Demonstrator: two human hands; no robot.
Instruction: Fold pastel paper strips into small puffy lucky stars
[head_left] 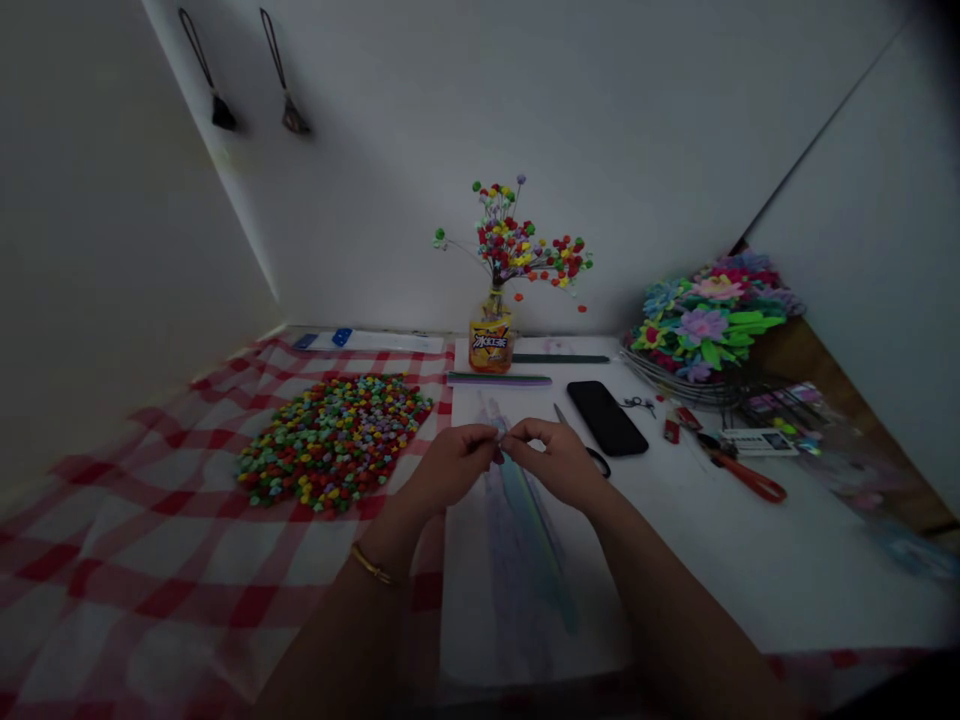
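My left hand (450, 465) and my right hand (556, 458) meet at the fingertips over the middle of the table, both pinched on a small pale strip (501, 440) whose make I cannot read. Below the hands lie long pastel paper strips (525, 530) on a white sheet (480, 600). A heap of small coloured paper stars (334, 440) rests on the red checked cloth (112, 560) just left of my left hand. A gold bracelet (371, 565) sits on my left wrist.
An orange-labelled bottle (491, 345) holds a spray of coloured stars (517, 240) at the back. A black phone (606, 417), scissors (577, 435), orange-handled pliers (746, 477) and a basket of paper flowers (705, 320) lie to the right. Two items hang on the wall (289, 110).
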